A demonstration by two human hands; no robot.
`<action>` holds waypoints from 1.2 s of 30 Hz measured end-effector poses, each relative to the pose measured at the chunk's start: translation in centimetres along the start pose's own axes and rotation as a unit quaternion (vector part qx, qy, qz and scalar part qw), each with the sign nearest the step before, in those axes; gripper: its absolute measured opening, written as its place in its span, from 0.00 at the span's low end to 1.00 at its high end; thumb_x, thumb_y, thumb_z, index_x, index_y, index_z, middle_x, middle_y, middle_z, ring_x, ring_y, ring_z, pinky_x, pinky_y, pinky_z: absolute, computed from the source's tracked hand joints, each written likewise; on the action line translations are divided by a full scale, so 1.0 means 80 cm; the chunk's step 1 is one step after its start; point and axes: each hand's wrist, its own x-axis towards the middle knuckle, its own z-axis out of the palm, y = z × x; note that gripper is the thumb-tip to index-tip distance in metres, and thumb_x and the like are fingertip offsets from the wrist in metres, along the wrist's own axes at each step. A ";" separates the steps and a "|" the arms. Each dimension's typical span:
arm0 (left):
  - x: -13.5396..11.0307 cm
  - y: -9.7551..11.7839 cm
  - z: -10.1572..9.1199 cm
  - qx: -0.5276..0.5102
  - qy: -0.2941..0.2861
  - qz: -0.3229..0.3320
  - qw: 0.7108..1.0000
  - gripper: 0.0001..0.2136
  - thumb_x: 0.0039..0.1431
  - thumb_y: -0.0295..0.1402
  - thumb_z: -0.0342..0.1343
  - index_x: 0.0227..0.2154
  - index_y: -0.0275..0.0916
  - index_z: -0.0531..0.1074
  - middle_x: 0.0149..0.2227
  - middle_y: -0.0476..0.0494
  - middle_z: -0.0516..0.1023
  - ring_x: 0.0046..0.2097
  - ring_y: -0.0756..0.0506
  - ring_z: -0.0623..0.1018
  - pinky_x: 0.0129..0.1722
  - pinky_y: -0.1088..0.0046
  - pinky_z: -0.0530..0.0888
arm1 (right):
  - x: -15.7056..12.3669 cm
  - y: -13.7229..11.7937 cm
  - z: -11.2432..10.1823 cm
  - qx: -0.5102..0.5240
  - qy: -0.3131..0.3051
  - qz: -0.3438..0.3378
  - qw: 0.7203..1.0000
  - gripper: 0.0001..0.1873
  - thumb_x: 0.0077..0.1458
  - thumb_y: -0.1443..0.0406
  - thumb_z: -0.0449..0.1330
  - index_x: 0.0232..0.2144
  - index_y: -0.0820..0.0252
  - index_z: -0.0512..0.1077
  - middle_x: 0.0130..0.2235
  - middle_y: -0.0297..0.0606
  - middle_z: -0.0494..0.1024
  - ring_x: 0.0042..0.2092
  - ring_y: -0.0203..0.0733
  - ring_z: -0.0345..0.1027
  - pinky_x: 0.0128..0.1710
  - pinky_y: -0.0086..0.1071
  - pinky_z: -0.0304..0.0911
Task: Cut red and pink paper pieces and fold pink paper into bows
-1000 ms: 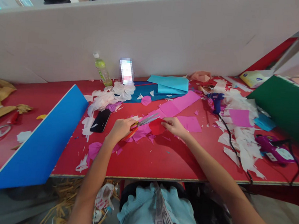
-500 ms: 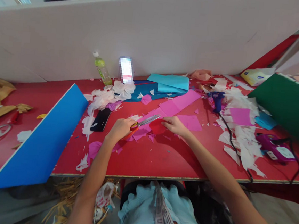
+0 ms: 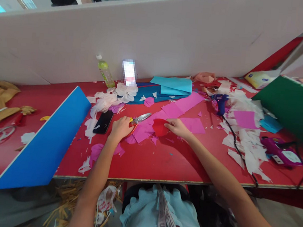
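Note:
Scissors with an orange and yellow handle are in my left hand, their blades pointing right above the pink paper. My right hand pinches the right edge of a rounded red paper piece. A small gap lies between the blade tips and that red piece. Pink paper sheets and scraps lie beneath and behind both hands. Left of my left hand is a black phone, flat on the red table.
A blue board leans at the left, a green board at the right. White paper petals, a bottle and folded turquoise paper are at the back. A glue gun and its cord lie by white scraps.
My left hand has drawn the scissors left, away from the red paper, and the blades look closer together. My right hand still holds the red piece in nearly the same place.

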 end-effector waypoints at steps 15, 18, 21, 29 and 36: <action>-0.012 0.074 0.033 -0.405 0.031 0.072 0.911 0.15 0.54 0.37 0.48 0.16 0.38 0.52 0.17 0.56 0.53 0.22 0.54 0.58 0.23 0.77 0.56 | -0.003 -0.014 0.023 0.219 -0.138 0.044 0.965 0.15 0.52 0.55 0.54 0.24 0.62 0.65 0.24 0.32 0.70 0.27 0.36 0.68 0.30 0.29 0.63; -0.009 0.069 0.034 -0.411 0.064 0.065 0.907 0.16 0.53 0.37 0.48 0.16 0.39 0.48 0.18 0.56 0.50 0.23 0.54 0.56 0.24 0.76 0.55 | -0.001 -0.008 0.024 0.230 -0.127 0.048 0.964 0.16 0.51 0.55 0.55 0.23 0.61 0.64 0.22 0.31 0.70 0.26 0.35 0.69 0.29 0.29 0.64; -0.006 0.061 0.031 -0.415 0.103 0.049 0.903 0.16 0.52 0.35 0.48 0.17 0.39 0.47 0.18 0.55 0.50 0.24 0.53 0.56 0.25 0.77 0.56 | 0.001 -0.001 0.025 0.232 -0.093 0.047 0.967 0.15 0.51 0.56 0.55 0.22 0.61 0.63 0.21 0.30 0.68 0.25 0.35 0.70 0.27 0.28 0.64; 0.007 0.021 0.025 -0.312 0.252 -0.062 0.914 0.06 0.55 0.34 0.47 0.30 0.38 0.65 0.29 0.45 0.70 0.33 0.47 0.70 0.34 0.73 0.65 | 0.002 0.005 0.025 0.246 -0.065 0.066 0.965 0.14 0.50 0.57 0.56 0.21 0.61 0.63 0.21 0.29 0.66 0.26 0.35 0.70 0.26 0.27 0.65; 0.005 0.034 0.029 -0.343 0.199 0.112 0.911 0.10 0.59 0.35 0.45 0.35 0.38 0.69 0.38 0.42 0.74 0.43 0.46 0.72 0.46 0.69 0.67 | 0.001 0.003 0.028 0.268 -0.071 0.072 0.958 0.14 0.50 0.57 0.57 0.21 0.62 0.64 0.22 0.30 0.68 0.26 0.34 0.69 0.27 0.27 0.65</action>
